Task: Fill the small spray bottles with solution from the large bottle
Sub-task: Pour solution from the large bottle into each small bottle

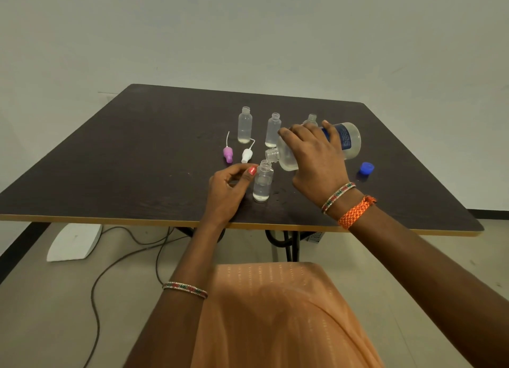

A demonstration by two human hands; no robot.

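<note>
My right hand point(314, 158) grips the large clear bottle point(347, 140) with a blue label, tipped on its side so its open mouth hangs just above a small clear bottle point(263, 183). That small bottle stands upright near the table's front edge, with a little liquid at its bottom. My left hand point(230, 188) touches its neck with thumb and fingertips. Three more uncapped small bottles stand behind: one at the back left point(244, 125), one in the middle point(273, 130), and one point(311, 119) mostly hidden by my right hand.
A pink spray cap point(228, 154) and a white spray cap point(247, 155) with thin tubes lie left of the bottles on the dark table point(137, 152). A blue cap point(366, 168) lies to the right. Cables and a white object lie on the floor below.
</note>
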